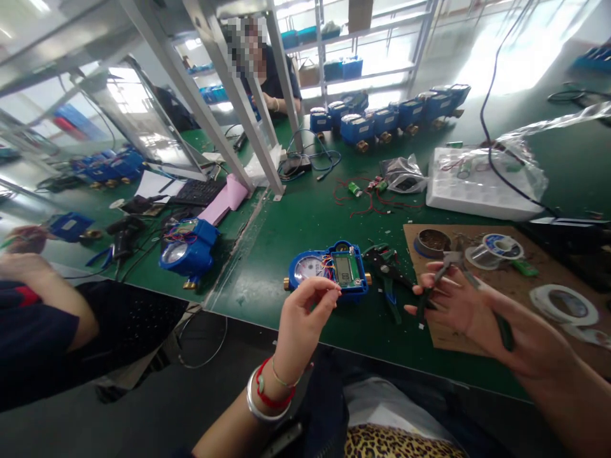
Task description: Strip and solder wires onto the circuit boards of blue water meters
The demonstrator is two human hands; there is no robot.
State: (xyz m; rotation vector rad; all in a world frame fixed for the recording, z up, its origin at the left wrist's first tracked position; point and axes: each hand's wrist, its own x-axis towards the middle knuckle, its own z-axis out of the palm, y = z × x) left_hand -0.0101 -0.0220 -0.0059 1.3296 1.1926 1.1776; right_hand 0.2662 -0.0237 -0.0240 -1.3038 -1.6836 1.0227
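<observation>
Open blue meter lies flat on green worktop, in front of person, display board facing up. Left hand: thumb and index tips together at meter's near edge, maybe on a fine lead; too small to tell. Right hand: loosely holding pliers, fingers spread around the handles, over cardboard, off to the meter's right. Looks like fine wire work. To do it well: keep left pinch steady, rest that wrist, no tugging on thin red wires; get a firmer hold on pliers before bringing them in; keep tips off the display; mind second tool just beside the meter.
</observation>
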